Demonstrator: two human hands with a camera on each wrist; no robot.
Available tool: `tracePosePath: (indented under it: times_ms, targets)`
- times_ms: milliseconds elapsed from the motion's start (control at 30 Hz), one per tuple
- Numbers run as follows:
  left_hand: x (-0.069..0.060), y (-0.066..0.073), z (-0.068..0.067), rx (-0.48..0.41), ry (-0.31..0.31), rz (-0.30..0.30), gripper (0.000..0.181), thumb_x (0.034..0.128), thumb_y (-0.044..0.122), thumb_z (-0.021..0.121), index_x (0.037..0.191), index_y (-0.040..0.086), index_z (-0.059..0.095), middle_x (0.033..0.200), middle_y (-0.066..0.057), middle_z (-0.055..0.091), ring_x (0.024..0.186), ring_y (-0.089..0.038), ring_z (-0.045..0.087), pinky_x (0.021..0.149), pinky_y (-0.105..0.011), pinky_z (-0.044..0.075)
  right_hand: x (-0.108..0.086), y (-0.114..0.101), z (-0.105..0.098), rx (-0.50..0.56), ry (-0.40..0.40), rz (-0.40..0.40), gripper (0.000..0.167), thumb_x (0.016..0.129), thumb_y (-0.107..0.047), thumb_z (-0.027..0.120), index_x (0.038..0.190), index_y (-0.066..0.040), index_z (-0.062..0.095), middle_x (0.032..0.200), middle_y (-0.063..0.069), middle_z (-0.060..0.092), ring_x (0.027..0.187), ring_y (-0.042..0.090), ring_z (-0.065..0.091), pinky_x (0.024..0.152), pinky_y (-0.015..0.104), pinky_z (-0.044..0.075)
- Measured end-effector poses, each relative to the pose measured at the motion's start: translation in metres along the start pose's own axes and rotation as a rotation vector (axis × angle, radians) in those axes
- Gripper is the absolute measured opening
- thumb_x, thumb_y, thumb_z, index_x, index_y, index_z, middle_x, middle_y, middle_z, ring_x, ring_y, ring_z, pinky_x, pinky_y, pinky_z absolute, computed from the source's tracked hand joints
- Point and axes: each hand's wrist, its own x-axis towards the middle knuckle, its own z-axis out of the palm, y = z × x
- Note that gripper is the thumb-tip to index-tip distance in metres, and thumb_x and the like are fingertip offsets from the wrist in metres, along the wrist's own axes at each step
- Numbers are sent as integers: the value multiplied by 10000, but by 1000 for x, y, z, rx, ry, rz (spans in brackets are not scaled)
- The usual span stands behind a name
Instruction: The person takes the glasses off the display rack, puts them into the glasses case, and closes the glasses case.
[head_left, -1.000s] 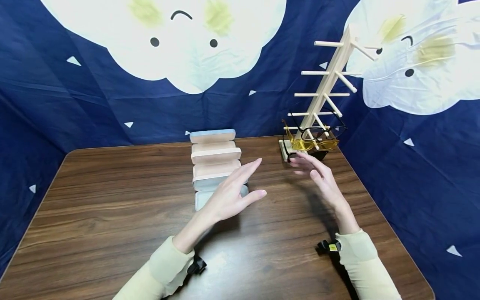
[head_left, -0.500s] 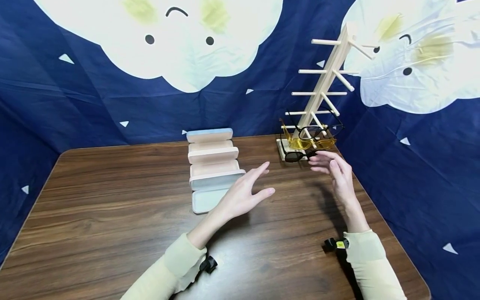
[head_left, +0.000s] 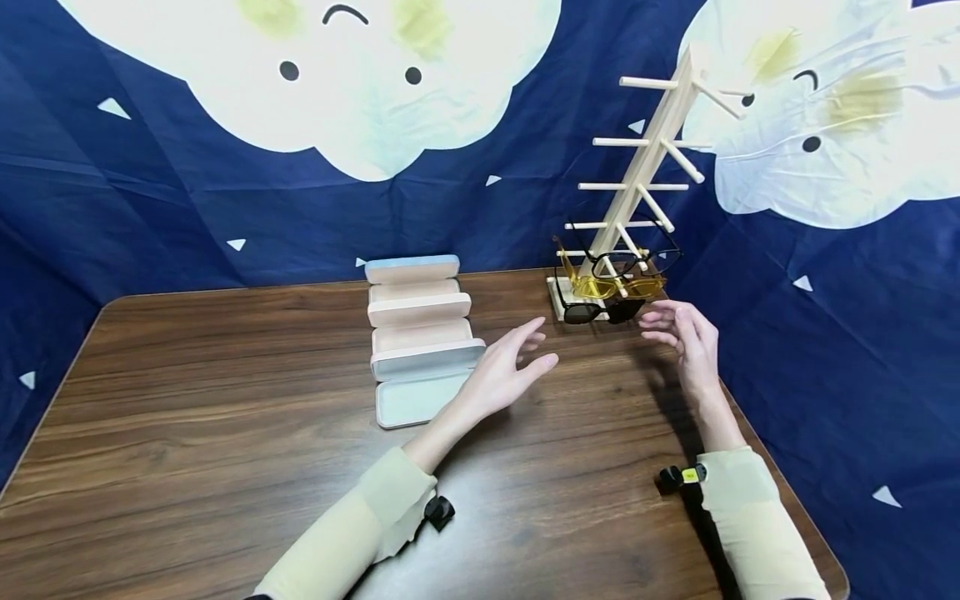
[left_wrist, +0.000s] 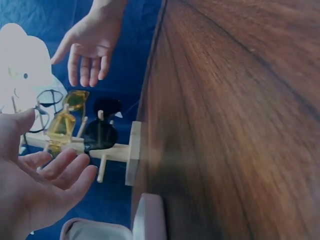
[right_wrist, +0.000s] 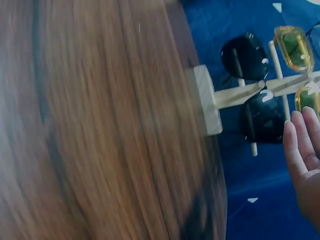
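My left hand (head_left: 504, 371) hovers over the table just right of the glasses cases, fingers extended and holding nothing. Beside the lower right of a wooden glasses rack (head_left: 656, 137), my right hand (head_left: 690, 346) has its fingers loosely bent, with nothing in it. Black sunglasses (head_left: 581, 314) hang lowest on the rack, close to the right fingertips; whether they touch cannot be told. Above these hang yellow-tinted glasses (head_left: 594, 288), and higher still a pair of black-framed clear glasses (head_left: 595, 268). The right wrist view shows the dark lenses (right_wrist: 263, 119) near my fingers.
Several hard glasses cases stand open in a column, with a pale blue one (head_left: 420, 402) nearest and a pink-lined one (head_left: 420, 312) behind. Upper pegs (head_left: 648, 83) of the rack jut outward. A blue cloth (head_left: 187, 225) backs the wooden table (head_left: 225, 433).
My right hand has moved right, off the front of the black sunglasses, leaving both lenses visible. My left hand has shifted right, uncovering more of the nearest case. The camera view has turned slightly.
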Motion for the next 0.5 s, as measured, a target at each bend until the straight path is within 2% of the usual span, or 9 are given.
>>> tracePosePath:
  times_ms: [167, 300, 500]
  targets:
    - [10, -7, 9, -26, 33, -23, 592, 1019, 327, 640, 1545, 129, 453, 1388, -142, 654, 1286, -286, 639, 1080, -444, 529, 8, 6, -10, -46, 36, 48, 387, 1093, -180, 474, 1213, 168, 595, 952, 164, 748, 885, 215, 755, 741, 309, 635]
    - [19, -10, 17, -29, 56, -53, 567, 1027, 318, 621, 1529, 101, 470, 1366, -135, 664, 1255, -285, 656, 1072, -436, 531, 14, 11, -16, -74, 97, 78, 375, 1092, -191, 481, 1199, 145, 609, 925, 158, 738, 842, 203, 756, 707, 298, 632]
    - [34, -10, 29, -101, 93, -163, 554, 1032, 368, 585, 1523, 130, 488, 1369, -98, 669, 1252, -259, 660, 1090, -430, 509, 21, 19, -21, -104, 215, 100, 396, 1084, -235, 517, 1195, 133, 610, 904, 164, 704, 784, 195, 746, 642, 262, 618]
